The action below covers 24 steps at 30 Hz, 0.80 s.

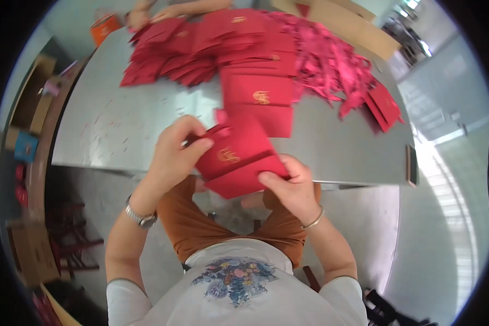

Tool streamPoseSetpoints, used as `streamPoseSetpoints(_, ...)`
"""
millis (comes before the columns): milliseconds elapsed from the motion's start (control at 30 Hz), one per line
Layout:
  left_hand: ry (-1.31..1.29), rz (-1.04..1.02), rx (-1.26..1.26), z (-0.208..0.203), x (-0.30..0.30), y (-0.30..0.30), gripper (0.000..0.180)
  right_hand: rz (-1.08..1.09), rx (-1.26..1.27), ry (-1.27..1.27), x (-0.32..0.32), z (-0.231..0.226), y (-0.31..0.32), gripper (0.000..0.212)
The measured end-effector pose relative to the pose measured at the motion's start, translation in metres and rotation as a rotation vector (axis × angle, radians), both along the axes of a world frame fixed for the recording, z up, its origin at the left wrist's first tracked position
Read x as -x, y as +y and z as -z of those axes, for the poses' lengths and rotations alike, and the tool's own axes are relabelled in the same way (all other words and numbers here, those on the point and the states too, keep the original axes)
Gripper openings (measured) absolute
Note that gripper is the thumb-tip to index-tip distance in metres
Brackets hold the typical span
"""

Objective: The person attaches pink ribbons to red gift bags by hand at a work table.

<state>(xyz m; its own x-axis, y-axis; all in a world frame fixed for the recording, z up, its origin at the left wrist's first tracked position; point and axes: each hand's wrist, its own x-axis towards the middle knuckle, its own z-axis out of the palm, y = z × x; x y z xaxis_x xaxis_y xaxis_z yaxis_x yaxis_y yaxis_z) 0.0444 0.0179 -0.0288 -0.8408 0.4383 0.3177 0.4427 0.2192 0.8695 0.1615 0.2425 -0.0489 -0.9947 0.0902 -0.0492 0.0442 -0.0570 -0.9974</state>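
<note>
A red envelope-like paper pouch [243,142] with a gold emblem is held over the table's near edge. My left hand [174,149] is closed on its upper left side, thumb and fingers pinching near a small pink ribbon [220,124]. At the lower right corner, my right hand [292,187] grips the pouch, thumb on top. Just beyond it lies a column of overlapping red pouches [259,92]. A large heap of similar red pouches [174,51] spreads to the far left. Tangled pink ribbons [326,60] are piled at the far right.
The grey table [100,125] carries reddish scraps at left. Two red pouches [384,106] lie near its right edge, beyond a phone-like dark slab [412,164]. Another person's hand [139,19] is at the far left edge. A cardboard box [353,24] stands at the back.
</note>
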Motion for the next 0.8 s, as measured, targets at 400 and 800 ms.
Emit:
streamPoseSetpoints(400, -0.011, -0.134, -0.041, 0.023, -0.006, 0.025, 0.051, 0.392, -1.433, 0.723, 0.004, -0.003, 0.046, 0.056)
streamPoseSetpoints(800, 0.502, -0.114, 0.376, 0.060, 0.008, 0.079, 0.033, 0.402, -1.630, 0.308, 0.077, 0.033, 0.211, 0.033)
